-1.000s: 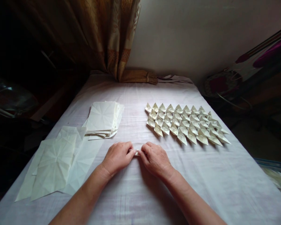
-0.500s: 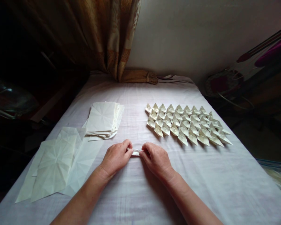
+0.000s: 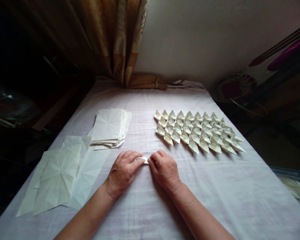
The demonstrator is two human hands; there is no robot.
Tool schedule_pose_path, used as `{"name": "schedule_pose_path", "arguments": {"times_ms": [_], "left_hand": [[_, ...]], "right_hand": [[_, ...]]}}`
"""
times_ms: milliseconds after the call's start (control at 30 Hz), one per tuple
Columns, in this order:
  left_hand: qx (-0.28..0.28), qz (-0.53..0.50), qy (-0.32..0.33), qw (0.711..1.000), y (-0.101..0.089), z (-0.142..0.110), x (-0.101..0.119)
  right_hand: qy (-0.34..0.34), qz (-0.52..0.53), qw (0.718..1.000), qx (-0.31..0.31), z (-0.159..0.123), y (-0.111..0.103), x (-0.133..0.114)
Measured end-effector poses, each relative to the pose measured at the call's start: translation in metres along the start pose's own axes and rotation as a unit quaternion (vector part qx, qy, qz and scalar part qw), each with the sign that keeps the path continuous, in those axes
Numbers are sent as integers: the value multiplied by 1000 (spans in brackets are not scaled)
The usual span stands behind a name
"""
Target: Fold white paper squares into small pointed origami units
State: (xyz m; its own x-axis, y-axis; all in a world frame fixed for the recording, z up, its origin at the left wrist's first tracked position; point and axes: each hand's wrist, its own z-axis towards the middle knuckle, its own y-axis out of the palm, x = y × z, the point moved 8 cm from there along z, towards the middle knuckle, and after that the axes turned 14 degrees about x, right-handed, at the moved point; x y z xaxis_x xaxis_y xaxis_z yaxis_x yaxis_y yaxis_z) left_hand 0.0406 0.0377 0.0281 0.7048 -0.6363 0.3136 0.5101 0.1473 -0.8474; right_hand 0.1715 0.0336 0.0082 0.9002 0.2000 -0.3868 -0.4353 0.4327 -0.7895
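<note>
Folded paper piece [image 3: 146,161] sits between hands: left hand [image 3: 123,170] clamped on its left end, right hand [image 3: 165,169] pinching its right; paper boats [image 3: 196,131] beyond, rightward.

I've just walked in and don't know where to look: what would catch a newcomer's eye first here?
Probably the slanting rows of pointed, folded paper pieces on the right of the pale cloth. Next, front and center, the left hand and right hand pinch a small white piece between them. To the left sit a stack of creased paper and, nearer, overlapping loose sheets.
</note>
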Motion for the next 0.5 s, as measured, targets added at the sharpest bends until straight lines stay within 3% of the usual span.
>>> {"name": "schedule_pose_path", "arguments": {"times_ms": [67,267,400,500], "left_hand": [[-13,-11,41,999,2,-10,3],[-94,31,68,993,15,-30,-5],[-95,52,94,990,18,-34,-6],[-84,59,103,989,19,-33,-5]], "right_hand": [[0,3,1000,0,0,0,0],[-4,48,998,37,-3,-6,3],[-91,88,989,80,-11,-20,-12],[-160,66,984,46,-21,-20,-27]]}}
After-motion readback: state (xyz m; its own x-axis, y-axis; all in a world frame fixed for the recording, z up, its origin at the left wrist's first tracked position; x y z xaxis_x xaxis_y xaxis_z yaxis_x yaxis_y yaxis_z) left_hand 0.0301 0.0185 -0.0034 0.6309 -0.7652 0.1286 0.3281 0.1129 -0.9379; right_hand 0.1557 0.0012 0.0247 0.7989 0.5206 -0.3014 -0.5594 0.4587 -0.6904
